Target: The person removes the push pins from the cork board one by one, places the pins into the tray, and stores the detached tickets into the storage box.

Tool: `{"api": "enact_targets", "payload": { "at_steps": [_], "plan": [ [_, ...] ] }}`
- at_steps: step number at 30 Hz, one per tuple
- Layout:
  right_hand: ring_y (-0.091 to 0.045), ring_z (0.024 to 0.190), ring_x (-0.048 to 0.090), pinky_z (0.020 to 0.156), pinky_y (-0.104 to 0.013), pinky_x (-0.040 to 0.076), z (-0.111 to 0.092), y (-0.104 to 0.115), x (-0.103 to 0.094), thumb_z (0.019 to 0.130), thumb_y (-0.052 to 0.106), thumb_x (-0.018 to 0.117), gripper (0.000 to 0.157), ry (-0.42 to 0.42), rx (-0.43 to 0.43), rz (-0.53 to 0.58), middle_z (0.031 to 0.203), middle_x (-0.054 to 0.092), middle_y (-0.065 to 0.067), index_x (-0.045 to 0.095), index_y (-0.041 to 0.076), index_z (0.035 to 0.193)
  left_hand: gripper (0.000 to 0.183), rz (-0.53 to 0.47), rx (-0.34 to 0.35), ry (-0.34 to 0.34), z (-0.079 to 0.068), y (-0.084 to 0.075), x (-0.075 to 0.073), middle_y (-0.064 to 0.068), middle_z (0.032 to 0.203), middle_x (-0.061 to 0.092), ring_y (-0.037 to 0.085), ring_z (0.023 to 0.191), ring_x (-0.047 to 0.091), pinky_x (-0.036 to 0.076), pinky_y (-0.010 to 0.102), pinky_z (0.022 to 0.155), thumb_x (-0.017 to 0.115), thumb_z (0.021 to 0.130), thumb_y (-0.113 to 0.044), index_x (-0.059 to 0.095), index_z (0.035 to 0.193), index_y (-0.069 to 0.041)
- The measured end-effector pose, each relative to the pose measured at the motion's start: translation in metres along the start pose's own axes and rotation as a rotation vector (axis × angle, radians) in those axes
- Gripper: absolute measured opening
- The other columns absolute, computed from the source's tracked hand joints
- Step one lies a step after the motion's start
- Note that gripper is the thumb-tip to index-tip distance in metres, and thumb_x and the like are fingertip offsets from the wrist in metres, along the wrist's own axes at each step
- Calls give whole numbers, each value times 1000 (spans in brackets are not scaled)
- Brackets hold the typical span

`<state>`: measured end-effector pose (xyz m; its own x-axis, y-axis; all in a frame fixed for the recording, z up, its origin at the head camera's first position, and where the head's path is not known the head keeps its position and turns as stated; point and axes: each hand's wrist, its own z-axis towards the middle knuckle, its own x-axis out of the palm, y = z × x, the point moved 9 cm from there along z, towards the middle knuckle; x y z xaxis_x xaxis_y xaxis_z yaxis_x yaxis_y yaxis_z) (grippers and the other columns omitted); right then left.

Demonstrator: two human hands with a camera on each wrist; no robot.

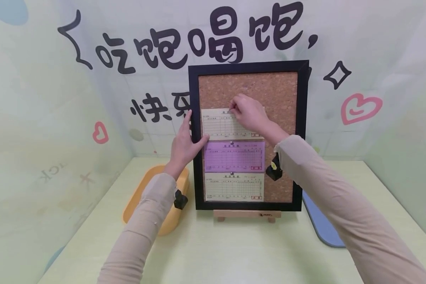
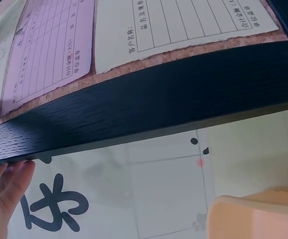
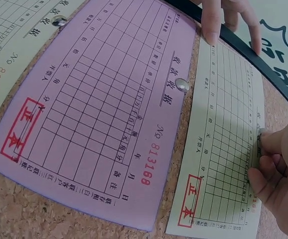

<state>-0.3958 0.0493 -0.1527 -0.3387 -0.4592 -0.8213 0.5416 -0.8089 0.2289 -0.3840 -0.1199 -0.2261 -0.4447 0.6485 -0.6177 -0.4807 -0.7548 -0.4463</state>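
A black-framed corkboard point(image 1: 278, 94) stands upright with three receipt slips in a column. The top slip point(image 1: 214, 126) is pale yellow, the middle slip point(image 1: 234, 157) purple, the bottom slip point(image 1: 234, 191) pale yellow. Round silver thumbtacks point(image 3: 182, 85) fix the lower two at their top edges. My left hand point(image 1: 186, 146) grips the frame's left side, thumb in front and fingers point(image 2: 15, 184) behind. At the top slip's upper edge my right hand point(image 1: 250, 114) pinches what seems to be a thumbtack, mostly hidden by the fingertips.
The board rests on a small wooden easel point(image 1: 246, 213) on the pale table point(image 1: 234, 252). A yellow-orange bin point(image 1: 133, 205) stands behind the left forearm. A blue tray point(image 1: 323, 228) lies to the right, partly covered by the right arm. Printed walls enclose the table.
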Motion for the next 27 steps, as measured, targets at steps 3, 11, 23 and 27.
{"api": "enact_targets", "payload": {
  "at_steps": [3, 11, 23, 27],
  "plan": [
    [-20, 83, 51, 76, -35, 43, 0, 0, -1, 89, 9, 54, 8, 0, -5, 19, 93, 56, -8, 59, 4, 92, 84, 2, -3, 6, 1, -1, 0, 15, 124, 48, 26, 88, 54, 45, 40, 64, 65, 80, -35, 14, 146, -16],
    [-21, 80, 51, 74, -33, 43, -7, -12, -2, 89, 8, 54, 10, 26, 15, 144, 90, 58, -11, 60, 2, 93, 84, 12, 3, 25, 1, -3, 1, 16, 128, 46, 27, 93, 54, 47, 40, 68, 64, 81, -35, 14, 146, -14],
    [-22, 75, 48, 67, -33, 39, -35, -31, -7, 90, 7, 52, 8, 15, 13, 204, 85, 54, -12, 57, 0, 90, 85, 48, -25, 53, 2, -2, 2, 17, 131, 45, 28, 98, 55, 47, 41, 69, 63, 82, -37, 12, 146, -16],
    [-22, 74, 47, 66, -33, 38, -42, -35, -6, 90, 6, 52, 7, 24, 14, 222, 85, 53, -11, 56, 1, 90, 85, 56, -18, 49, 2, -3, -1, 18, 127, 47, 28, 90, 58, 47, 40, 65, 64, 81, -36, 14, 146, -13]
  ]
}}
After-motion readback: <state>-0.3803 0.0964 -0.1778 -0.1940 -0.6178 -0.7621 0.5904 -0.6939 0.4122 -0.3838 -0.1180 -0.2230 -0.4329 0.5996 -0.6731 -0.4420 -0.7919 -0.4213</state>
